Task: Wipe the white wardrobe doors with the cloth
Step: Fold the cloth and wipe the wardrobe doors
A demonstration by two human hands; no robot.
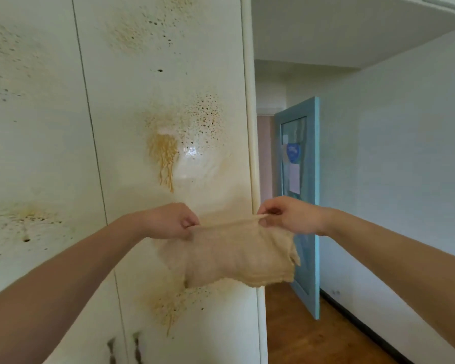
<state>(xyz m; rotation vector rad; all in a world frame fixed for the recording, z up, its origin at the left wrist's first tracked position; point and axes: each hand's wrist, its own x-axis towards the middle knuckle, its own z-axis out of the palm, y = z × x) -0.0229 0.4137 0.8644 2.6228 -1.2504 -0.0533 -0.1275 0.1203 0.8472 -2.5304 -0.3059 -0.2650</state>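
1. So, head view: left hand [174, 222] & right hand [286, 217] each pinch a top corner of the tan cloth [237, 254]. Fingers are curled tight on the fabric, and its top edge is pulled taut btwn them.
2. Cloth hangs just in front of the white wardrobe doors [132, 82], low on the right-hand panel. Can't tell if it touches the surface.
3. Why held so: prob. spreading it out to find a fresh face before pressing on. That's my guess only.
4. Plenty left to wipe. A yellow-brown splatter [164, 153] w/ drip runs sits above the hands, and more patches show up top, on the left panel & below the cloth.
5. Hard to see: the cloth hides the door area behind it, and the fingertips are buried in fabric. Dark handles [135, 348] at the bottom edge are cut off & blurry. Papers on the blue door [313, 179] in the bkgd are unreadable.
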